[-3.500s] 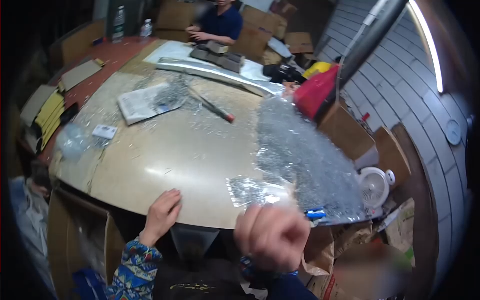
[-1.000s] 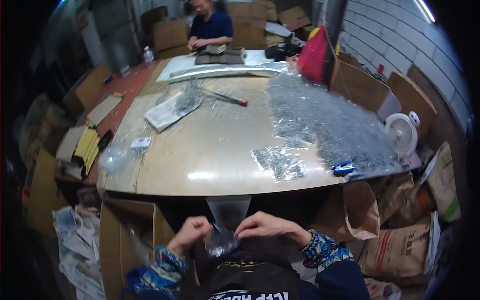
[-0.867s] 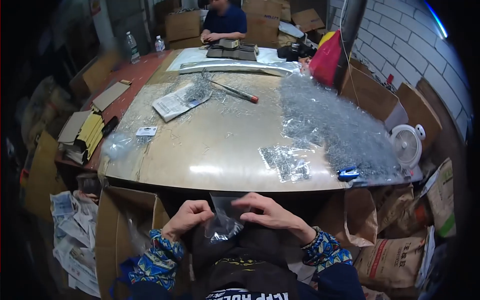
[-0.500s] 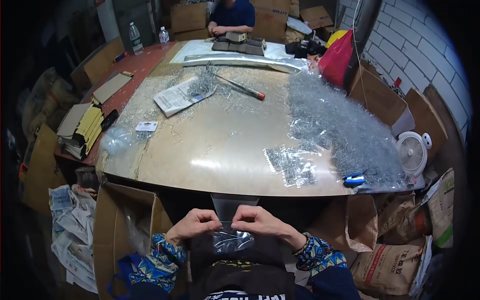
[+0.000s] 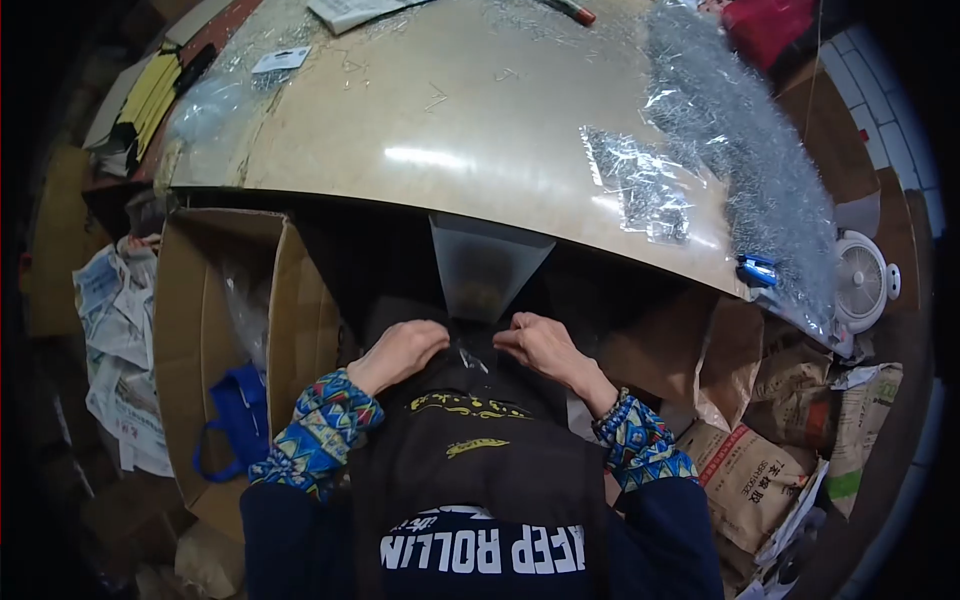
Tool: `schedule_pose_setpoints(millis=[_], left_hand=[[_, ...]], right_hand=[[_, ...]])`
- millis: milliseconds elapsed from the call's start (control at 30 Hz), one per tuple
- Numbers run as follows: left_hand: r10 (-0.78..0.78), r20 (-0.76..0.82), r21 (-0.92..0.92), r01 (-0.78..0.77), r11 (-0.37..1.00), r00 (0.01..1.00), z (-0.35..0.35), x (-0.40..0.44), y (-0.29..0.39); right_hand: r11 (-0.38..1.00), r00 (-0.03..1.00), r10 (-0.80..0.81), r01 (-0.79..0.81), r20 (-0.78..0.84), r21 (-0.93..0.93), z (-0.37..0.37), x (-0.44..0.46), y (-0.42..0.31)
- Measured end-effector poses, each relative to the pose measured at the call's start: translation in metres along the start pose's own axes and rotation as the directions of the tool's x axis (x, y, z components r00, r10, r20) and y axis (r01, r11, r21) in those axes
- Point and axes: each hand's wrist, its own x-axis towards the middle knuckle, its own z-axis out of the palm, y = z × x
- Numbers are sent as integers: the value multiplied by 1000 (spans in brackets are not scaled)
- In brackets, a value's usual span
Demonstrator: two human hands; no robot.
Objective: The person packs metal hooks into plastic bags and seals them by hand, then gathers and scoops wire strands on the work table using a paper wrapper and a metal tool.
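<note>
Over my dark apron (image 5: 400,480), my left hand (image 5: 405,352) and my right hand (image 5: 545,348) face each other with pinched fingers and a gap between the fingertips. A small clear plastic bag (image 5: 473,358) lies between them; only a few glints of it show and its edges are hard to make out. Both hands appear to pinch its upper edge. In front of them, below the table edge, stands a translucent plastic bin (image 5: 485,260). Patterned sleeve covers reach to both wrists.
On the table (image 5: 420,110) lie a heap of thin metal pieces (image 5: 740,140), filled clear packets (image 5: 645,190), a blue stapler (image 5: 757,270) and a white-topped packet (image 5: 281,60). An open cardboard box (image 5: 285,290) stands at left, paper sacks (image 5: 750,475) and a small fan (image 5: 862,280) at right.
My view has tilted down, so the far person and table end are out of sight. My fingertips have moved farther apart, and the bag between them shows less plainly.
</note>
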Motion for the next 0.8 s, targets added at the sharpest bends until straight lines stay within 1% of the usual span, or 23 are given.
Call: schedule_pose_setpoints(millis=[33, 133, 167, 200, 267, 300, 367, 400, 467, 500, 533, 567, 600, 633, 667, 700, 733, 767, 800], left_hand=[[-53, -57, -56, 50, 997, 997, 4, -1, -7], [-140, -162, -228, 101, 968, 977, -1, 5, -9], [-269, -92, -332, 225, 916, 959, -5, 7, -9], [-355, -70, -477, 282, 833, 932, -6, 9, -9], [-506, 33, -719, 372, 587, 862, -2, 11, -9], [-506, 68, -763, 371, 529, 860, 0, 10, -14], [-529, 74, -885, 300, 356, 846, 6, 13, -12], [-541, 76, -930, 255, 264, 838, 6, 15, -10], [-578, 107, -951, 252, 177, 809, 2, 18, -7], [-596, 121, -960, 246, 133, 794, -1, 20, -6], [-604, 131, -962, 249, 116, 786, -3, 21, -5], [-610, 137, -963, 250, 103, 781, -6, 23, -4], [-609, 135, -964, 244, 100, 781, -11, 28, -6], [-593, 142, -958, 261, 120, 793, -10, 29, -8], [-578, 140, -952, 270, 146, 804, -1, 27, -19], [-586, 145, -953, 271, 133, 798, -1, 30, -18], [-579, 154, -942, 295, 157, 801, -1, 28, -18], [-569, 174, -908, 354, 223, 804, -3, 25, -20], [-598, 185, -917, 357, 181, 780, -3, 26, -17]], right_hand=[[1000, 999, -6, 5, -54, -12, 6, 2, 4], [1000, 992, 10, -12, -129, -15, 4, 10, 6], [1000, 989, 9, -7, -145, 18, 3, 12, 6], [1000, 988, -11, 13, -153, 17, 3, 13, 8], [999, 985, -32, 37, -171, 25, 1, 12, 9], [999, 985, -19, 27, -172, 46, -1, 10, 8], [997, 985, -1, 15, -174, 77, -11, 8, 7], [974, 972, 71, -18, -226, 226, -16, 6, 7], [861, 929, 225, -49, -293, 507, -28, 0, 10], [728, 900, 385, -159, -205, 667, -38, -6, 12], [740, 867, 438, -198, -238, 643, -49, -11, 13], [744, 876, 434, -218, -209, 631, -61, -13, 8], [754, 884, 426, -231, -191, 615, -74, -12, 2], [823, 924, 298, -122, -239, 555, -85, -4, -7], [880, 956, 184, -57, -228, 472, -103, 11, -20], [914, 965, 110, -4, -239, 406, -118, 31, -32], [939, 969, 44, 43, -242, 342, -127, 53, -43], [966, 949, -55, 129, -312, 224, -134, 80, -50], [974, 917, -155, 205, -367, 100, -142, 110, -55]])
